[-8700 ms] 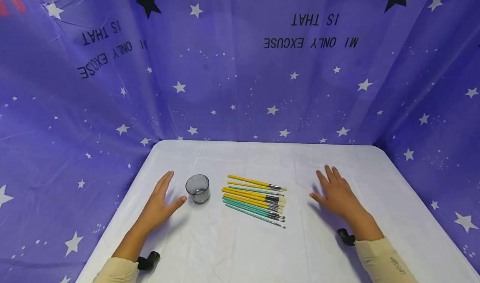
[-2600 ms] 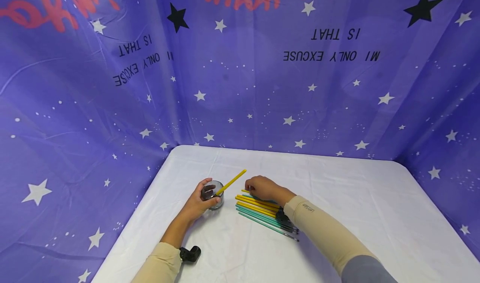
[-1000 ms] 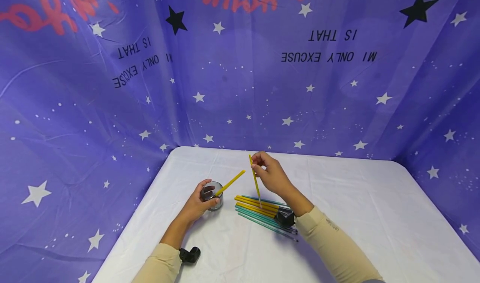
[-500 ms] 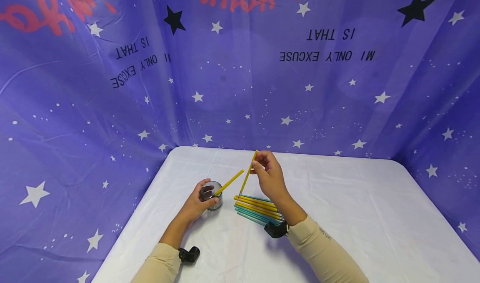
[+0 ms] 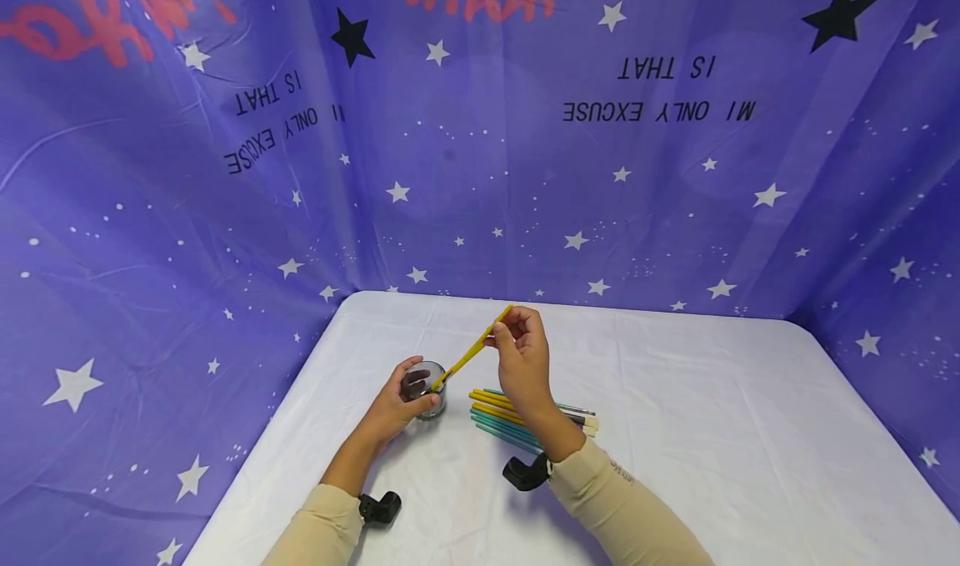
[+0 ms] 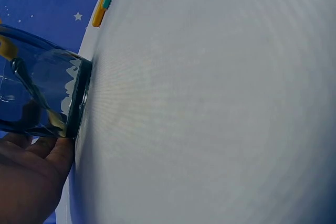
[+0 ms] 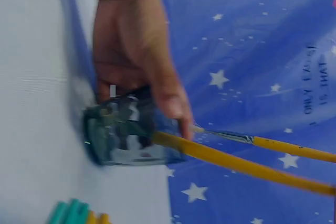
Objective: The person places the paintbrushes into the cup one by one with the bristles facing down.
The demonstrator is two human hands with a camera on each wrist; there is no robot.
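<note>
Table [image 5: 712,399]: the cup, taken as landmark, stands on it, upright. Right hand [image 5: 523,366]: now above and to the right of the cup; half a second ago it was farther right, its brush tip hanging over the pile. Left hand [image 5: 395,405]: unchanged, thumb and fingers curled round the cup's left side. Cup [image 5: 430,374]: unmoved. Brush pile [image 5: 498,420]: right of the cup, undisturbed; some bristle ends, hidden by the right arm earlier, now show past it. Thick yellow brush [image 7: 247,167]: leans in the cup as before. Thin yellow brush [image 7: 294,148]: pinched by the right hand near its handle end, bristles at the cup's mouth; cannot tell whether past the rim. Judgement: carrying looks done, insertion just beginning.
</note>
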